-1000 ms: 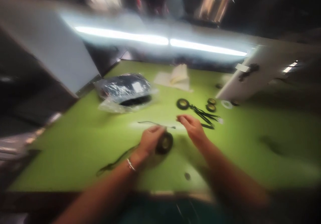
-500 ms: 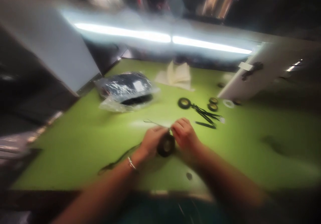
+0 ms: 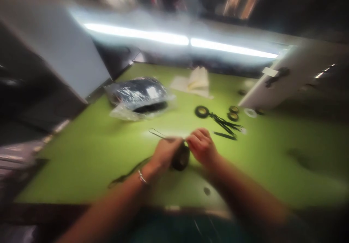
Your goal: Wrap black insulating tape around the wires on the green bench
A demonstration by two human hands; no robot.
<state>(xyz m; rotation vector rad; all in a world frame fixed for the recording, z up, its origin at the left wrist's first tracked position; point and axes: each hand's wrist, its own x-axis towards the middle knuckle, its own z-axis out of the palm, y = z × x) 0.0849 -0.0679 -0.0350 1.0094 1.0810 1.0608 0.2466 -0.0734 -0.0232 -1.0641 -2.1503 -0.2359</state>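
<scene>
Over the front middle of the green table, my left hand (image 3: 166,152) is closed on a thin dark cord. The cord's narrow loop (image 3: 158,134) sticks out to the upper left, and a black length (image 3: 131,172) trails from under the wrist towards the lower left. A roll of black tape (image 3: 180,158) hangs just below the fingertips, between both hands. Fingers curled in a pinch, my right hand (image 3: 201,145) meets the left fingertips; what it grips is hidden by the fingers and blur.
A clear plastic bag of dark goods (image 3: 140,96) lies back left. Behind are folded papers (image 3: 197,81). To the right lie tape rolls (image 3: 202,112), black cords (image 3: 225,125) and a white ring (image 3: 250,113). White panels (image 3: 268,81) flank the green table (image 3: 89,163).
The cord loop reaches slightly farther left and stands out more. The tape roll has turned a little under the fingers. Both hands stay close together in nearly the same place.
</scene>
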